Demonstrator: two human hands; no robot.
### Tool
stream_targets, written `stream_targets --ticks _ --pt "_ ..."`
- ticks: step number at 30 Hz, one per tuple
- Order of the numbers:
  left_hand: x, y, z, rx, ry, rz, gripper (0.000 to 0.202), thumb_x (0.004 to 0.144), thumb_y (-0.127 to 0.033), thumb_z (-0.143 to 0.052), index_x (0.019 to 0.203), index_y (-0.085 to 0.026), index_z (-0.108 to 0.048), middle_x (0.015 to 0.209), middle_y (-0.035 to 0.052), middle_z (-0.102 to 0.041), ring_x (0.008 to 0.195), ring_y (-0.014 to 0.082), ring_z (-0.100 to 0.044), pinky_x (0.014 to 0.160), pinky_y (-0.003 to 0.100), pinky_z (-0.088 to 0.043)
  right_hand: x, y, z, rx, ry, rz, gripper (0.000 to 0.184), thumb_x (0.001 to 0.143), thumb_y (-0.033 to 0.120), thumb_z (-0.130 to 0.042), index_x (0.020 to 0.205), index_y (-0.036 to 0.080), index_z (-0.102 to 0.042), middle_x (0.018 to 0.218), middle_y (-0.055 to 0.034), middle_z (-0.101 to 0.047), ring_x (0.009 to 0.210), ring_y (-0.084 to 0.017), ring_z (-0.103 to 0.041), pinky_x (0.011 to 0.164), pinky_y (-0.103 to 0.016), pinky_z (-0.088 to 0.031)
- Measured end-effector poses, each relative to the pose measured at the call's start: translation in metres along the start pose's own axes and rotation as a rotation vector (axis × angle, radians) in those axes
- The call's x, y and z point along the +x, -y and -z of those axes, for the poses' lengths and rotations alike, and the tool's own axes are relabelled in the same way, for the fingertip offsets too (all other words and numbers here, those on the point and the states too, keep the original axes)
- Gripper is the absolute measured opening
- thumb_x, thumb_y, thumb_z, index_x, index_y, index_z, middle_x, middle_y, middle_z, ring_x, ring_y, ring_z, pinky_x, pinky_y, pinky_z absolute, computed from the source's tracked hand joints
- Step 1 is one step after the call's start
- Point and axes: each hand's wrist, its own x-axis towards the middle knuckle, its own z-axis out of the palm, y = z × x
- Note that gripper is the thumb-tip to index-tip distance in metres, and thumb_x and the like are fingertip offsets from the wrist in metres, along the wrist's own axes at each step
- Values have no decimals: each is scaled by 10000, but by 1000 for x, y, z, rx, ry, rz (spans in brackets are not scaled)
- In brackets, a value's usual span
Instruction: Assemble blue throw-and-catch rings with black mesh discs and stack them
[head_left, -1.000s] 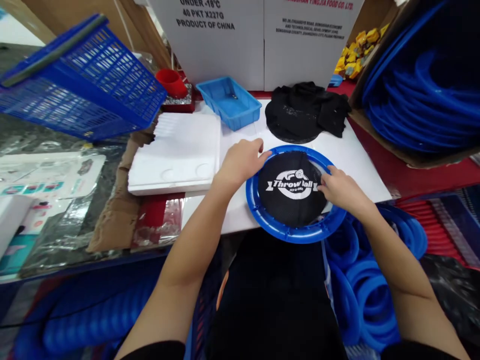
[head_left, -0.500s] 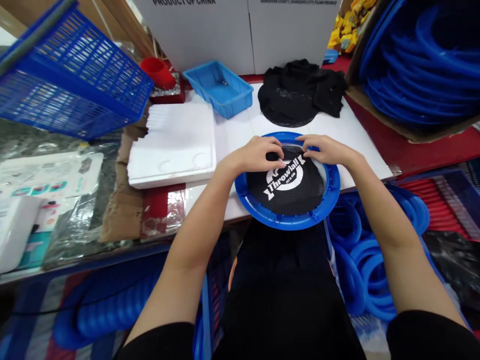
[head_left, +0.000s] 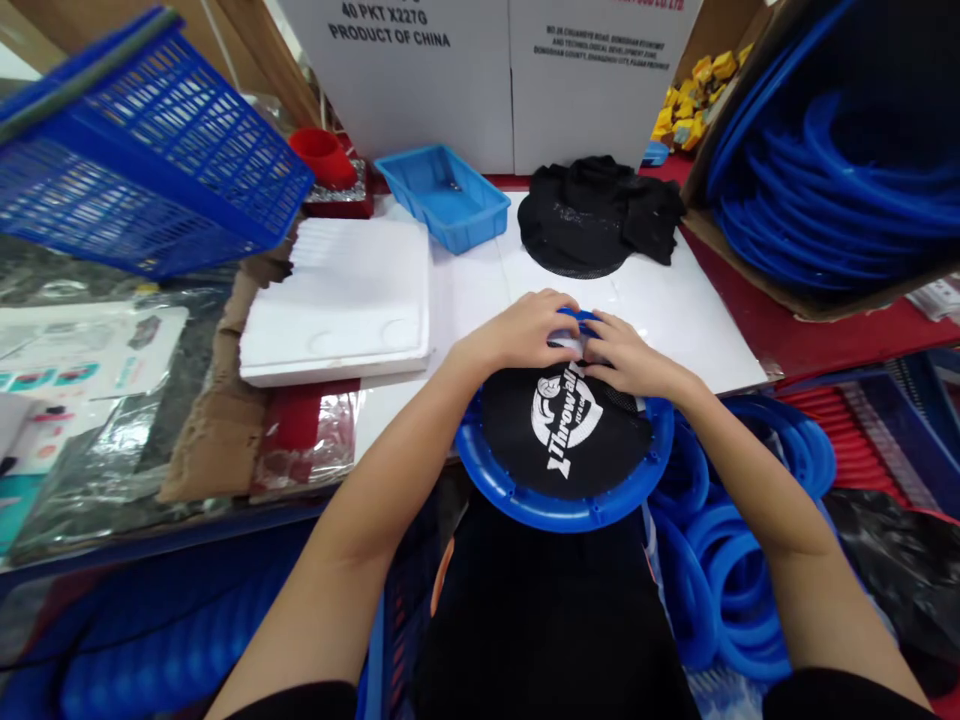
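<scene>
A blue plastic ring rests at the near edge of the white work surface, close to my body. Inside it lies a black mesh disc with a white printed logo. My left hand is closed at the ring's far side, its bent fingers on the mesh's edge. Close beside it, my right hand curls its fingers onto the same edge from the right. A small pale strip shows between the hands. The fingertips partly cover the far rim.
Behind the ring lie more black mesh pieces and a light-blue tray. White foam and a blue basket are on the left. A box of blue rings stands right; more rings lie below.
My hands have drawn closer together at the ring's far side. The printed logo now slants more steeply. The whole view has shifted, with the ring lower in it.
</scene>
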Motion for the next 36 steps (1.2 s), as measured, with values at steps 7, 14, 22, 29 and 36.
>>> stream_targets --ticks 7,14,22,29,36 --pt "-4 6 -7 -253 125 64 328 962 -485 -693 1122 -227 -818 1496 137 -603 1341 338 -614 1180 481 -468 1 1 8 396 -187 73 111 989 347 -696 950 243 -694 1459 -117 -689 1441 -324 -590 1220 -569 -455" --pt "3 14 -11 -472 -54 229 197 878 -381 -738 952 -205 -783 1208 85 -770 1184 278 -701 1130 444 -516 9 17 12 446 -275 -217 146 887 362 -771 902 242 -688 904 -16 -747 895 -240 -697 898 -404 -540" --pt "4 12 -16 -493 -141 312 157 892 -303 -682 935 -202 -795 1131 65 -819 1095 259 -742 1064 421 -550 24 24 8 481 -357 -291 70 856 290 -730 885 227 -726 837 -3 -739 809 -207 -676 832 -363 -520" --pt "6 13 -22 -471 -177 329 144 868 -285 -674 896 -205 -790 1106 58 -822 1068 254 -747 1028 413 -560 28 26 1 436 -428 -331 72 870 297 -704 885 234 -734 837 -2 -745 822 -211 -688 822 -355 -510" --pt "8 12 -24 -482 -193 363 131 833 -255 -670 882 -209 -782 1041 41 -822 997 243 -749 969 390 -570 34 17 3 536 -363 -344 142 852 357 -730 893 222 -740 749 14 -688 736 -188 -621 751 -339 -463"
